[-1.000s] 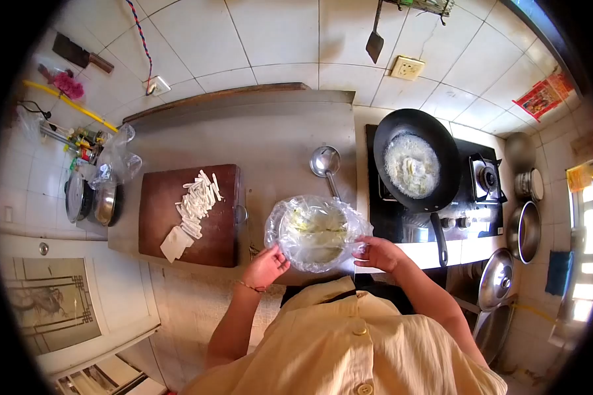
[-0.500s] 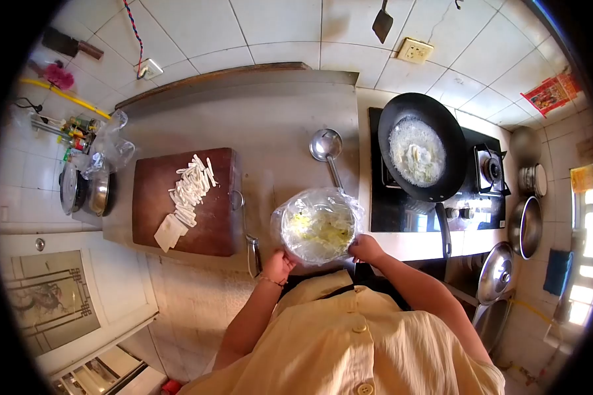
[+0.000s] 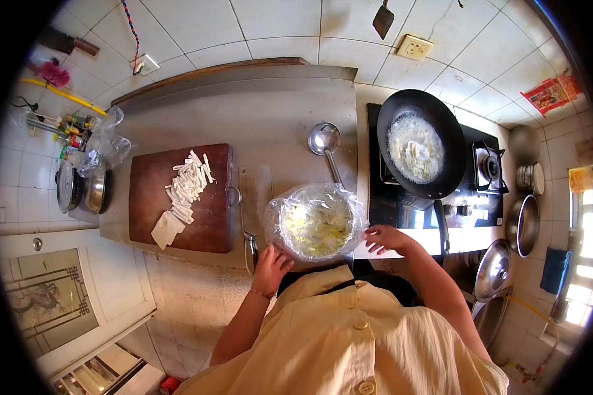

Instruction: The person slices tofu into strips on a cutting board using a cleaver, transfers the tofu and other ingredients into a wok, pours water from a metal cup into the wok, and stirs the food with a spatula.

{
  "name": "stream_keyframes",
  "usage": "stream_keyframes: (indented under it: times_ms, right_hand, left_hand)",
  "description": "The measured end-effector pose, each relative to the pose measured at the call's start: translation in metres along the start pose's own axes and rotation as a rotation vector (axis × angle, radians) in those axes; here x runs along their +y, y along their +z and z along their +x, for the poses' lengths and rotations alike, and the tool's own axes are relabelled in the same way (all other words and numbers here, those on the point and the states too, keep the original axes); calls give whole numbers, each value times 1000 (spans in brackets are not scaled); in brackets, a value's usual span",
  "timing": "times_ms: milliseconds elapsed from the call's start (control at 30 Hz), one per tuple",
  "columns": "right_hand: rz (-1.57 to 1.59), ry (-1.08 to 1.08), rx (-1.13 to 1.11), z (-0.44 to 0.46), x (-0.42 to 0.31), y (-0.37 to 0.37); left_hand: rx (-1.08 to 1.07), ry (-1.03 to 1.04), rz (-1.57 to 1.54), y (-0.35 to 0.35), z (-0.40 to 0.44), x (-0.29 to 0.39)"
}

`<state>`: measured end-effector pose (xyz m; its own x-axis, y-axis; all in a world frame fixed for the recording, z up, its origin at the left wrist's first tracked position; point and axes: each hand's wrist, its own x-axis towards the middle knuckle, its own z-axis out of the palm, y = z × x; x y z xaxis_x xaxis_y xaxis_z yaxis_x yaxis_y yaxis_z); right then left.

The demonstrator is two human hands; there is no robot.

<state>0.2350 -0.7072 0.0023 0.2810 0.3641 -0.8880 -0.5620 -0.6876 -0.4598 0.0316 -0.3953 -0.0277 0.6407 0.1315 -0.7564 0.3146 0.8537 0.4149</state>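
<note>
At the near edge of the grey sheet-metal counter (image 3: 263,125), close in front of the body: a round bowl (image 3: 282,230) wrapped in clear, crinkled plastic film (image 3: 356,197), pale yellow-green food (image 3: 317,227) showing through. Set between the two hands; circular from above, so no long axis. Hard to tell from overhead whether resting fully on the counter. To its lower left, the bare left hand (image 3: 270,266), fingertips at the film's edge and apparently touching; fingers parted, not closed around anything visible. To its right, the bare right hand (image 3: 385,239), fingers spread and pointing left toward the film, just beside it; actual contact too fine to tell. Judged nearer: the left, by a slight margin, from below the rim; the right from the side. Behind the bowl, a shiny steel ladle (image 3: 324,139), handle slanting down to the film's upper edge. Left of the bowl, a broad-bladed metal knife (image 3: 250,247), long axis running front to back, handle close beside the left hand. Farther left, a thick reddish-brown rectangular cutting board (image 3: 148,197) bearing white strips (image 3: 188,181). Off to the right, a deep black pan (image 3: 441,131), straight handle angled toward the body, nearer the right hand.
</note>
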Motion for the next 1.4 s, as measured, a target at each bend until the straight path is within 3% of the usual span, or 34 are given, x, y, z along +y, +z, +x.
stream_keyframes:
  times_ms: [100,167,233,367,433,467,533,567,667,767,900,967,1067,1167,1267,1400]
  right_hand:
    - [180,-121,107,15,5,-18]
    - [10,-370,565,45,-3,-22]
    - [-125,-569,679,46,-45,-9]
    - [-311,-617,677,69,-91,0]
    - [-436,-478,747,85,-95,-3]
    - [-436,-479,748,88,-93,-5]
    - [-393,-369,613,94,-94,-13]
    - [-398,-376,614,99,-96,-15]
    - [-303,-320,596,111,-97,-15]
    - [-435,-309,592,101,-110,-9]
    - [-636,-303,607,95,-104,2]
    - [-645,-278,616,81,-103,7]
    - [-616,-271,676,68,-93,11]
    - [-570,-290,673,43,-86,21]
    - [-637,-323,719,46,-67,33]
    - [-553,-337,706,46,-55,38]
  left_hand:
    - [-133,-112,64,-1,-21,-9]
    - [-204,-135,173,14,-28,-13]
    - [-210,-181,334,42,-30,-7]
    - [-270,-132,186,33,5,24]
    - [-186,265,-143,55,1,57]
    - [-187,266,-143,52,2,60]
    - [43,423,28,46,8,63]
    - [41,430,23,38,14,53]
    - [-136,-24,235,27,8,4]
    - [-394,-252,354,111,-19,-18]
    - [-489,-147,281,179,18,-29]
    - [-484,-107,167,187,42,-31]
    - [-423,-128,237,185,42,-35]
    - [-280,-76,150,159,32,-38]
    - [-32,109,105,138,23,-27]
    - [15,221,-1,138,43,-15]
